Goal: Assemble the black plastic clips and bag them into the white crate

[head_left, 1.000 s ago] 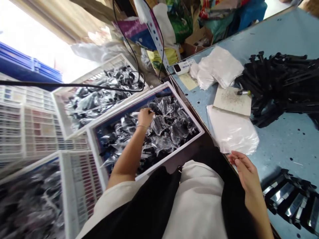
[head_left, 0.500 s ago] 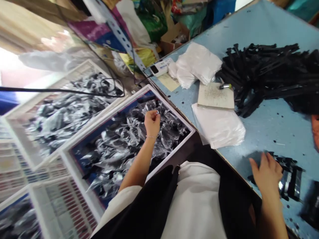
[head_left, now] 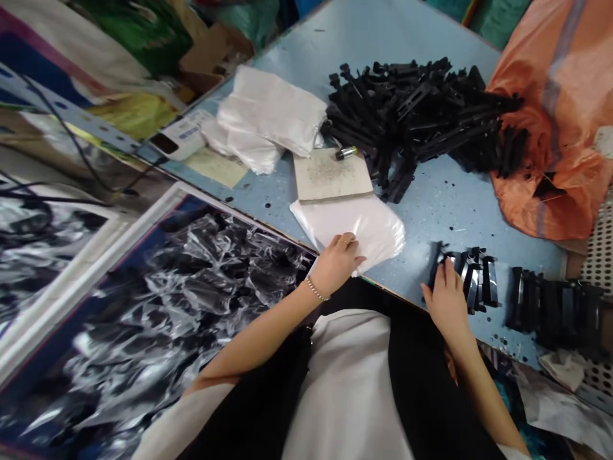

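Note:
My left hand (head_left: 336,263) is at the near edge of a stack of clear plastic bags (head_left: 378,223), its fingers curled and closed on the edge of a bag. A cardboard pad (head_left: 330,179) lies over the far part of that stack. My right hand (head_left: 447,300) has its fingers and thumb around a black plastic part (head_left: 437,259) at the left end of a short row. More black parts (head_left: 489,281) lie just right of its fingers. Further right is another row of black parts (head_left: 555,303).
A large heap of black parts (head_left: 407,121) covers the table's (head_left: 287,51) middle, beside an orange sack (head_left: 550,128). More bags (head_left: 272,108), a marker (head_left: 346,153) and a white power strip (head_left: 179,137) lie leftward. A crate (head_left: 90,271) of bagged black parts stands on my left.
My left hand has moved from over the crate of bagged parts to the bag stack. My right hand has closed on a black part. The view has swung right, showing the orange sack.

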{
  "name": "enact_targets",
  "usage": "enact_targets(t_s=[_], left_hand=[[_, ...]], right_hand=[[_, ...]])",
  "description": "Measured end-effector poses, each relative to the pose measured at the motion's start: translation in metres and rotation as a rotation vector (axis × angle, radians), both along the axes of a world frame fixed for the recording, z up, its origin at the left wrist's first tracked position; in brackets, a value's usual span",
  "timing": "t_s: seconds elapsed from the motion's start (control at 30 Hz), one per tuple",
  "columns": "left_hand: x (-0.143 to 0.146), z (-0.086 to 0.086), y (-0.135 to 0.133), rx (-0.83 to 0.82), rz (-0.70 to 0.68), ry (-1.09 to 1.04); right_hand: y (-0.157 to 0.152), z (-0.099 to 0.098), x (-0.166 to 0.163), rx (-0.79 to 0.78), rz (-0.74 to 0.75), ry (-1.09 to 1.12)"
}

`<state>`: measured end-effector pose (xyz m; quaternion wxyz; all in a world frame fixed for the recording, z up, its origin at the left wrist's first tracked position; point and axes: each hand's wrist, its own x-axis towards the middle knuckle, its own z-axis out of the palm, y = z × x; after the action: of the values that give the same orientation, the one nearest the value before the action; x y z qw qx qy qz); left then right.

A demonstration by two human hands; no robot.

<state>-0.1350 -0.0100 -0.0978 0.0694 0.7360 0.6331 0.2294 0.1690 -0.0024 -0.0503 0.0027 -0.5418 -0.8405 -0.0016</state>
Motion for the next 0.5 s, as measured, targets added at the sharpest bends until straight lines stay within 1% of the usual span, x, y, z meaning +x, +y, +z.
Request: enact_targets(t_s=[0.03,0.1,0.2,0.27,0.33,0.4,0.47,0.5], left_hand=[[-0.002,0.000,-0.001,-0.002,-0.005,-0.027],[-0.006,0.001,0.000,-0.028,0.024,-0.153],[-0.019,0.005,0.010,-0.117,0.139,-0.490],[-0.029,0.008,0.016,-0.240,0.190,-0.713],[-0.036,0.012,0.021,-0.389,0.194,-0.893],[-0.036,0.014,0.024,-0.475,0.197,-1.044],[-0.030,0.013,0.026,-0.471,0.220,-1.178],[-0.027,0.012,0.026,-0.457,0.229,-1.227]], right_hand=[[0.000,-0.003,-0.003,-0.008,0.023,0.037],[0.001,-0.008,-0.005,-0.029,-0.013,0.088],[0.007,-0.010,-0.001,-0.128,-0.203,0.141],[0.013,-0.008,0.004,-0.248,-0.312,0.274],[0.016,-0.004,0.003,-0.450,-0.395,0.571],[0.014,0.002,-0.009,-0.777,-0.421,0.963],[0.008,0.006,-0.030,-1.137,-0.396,1.275],[0.004,0.006,-0.041,-1.279,-0.378,1.371]])
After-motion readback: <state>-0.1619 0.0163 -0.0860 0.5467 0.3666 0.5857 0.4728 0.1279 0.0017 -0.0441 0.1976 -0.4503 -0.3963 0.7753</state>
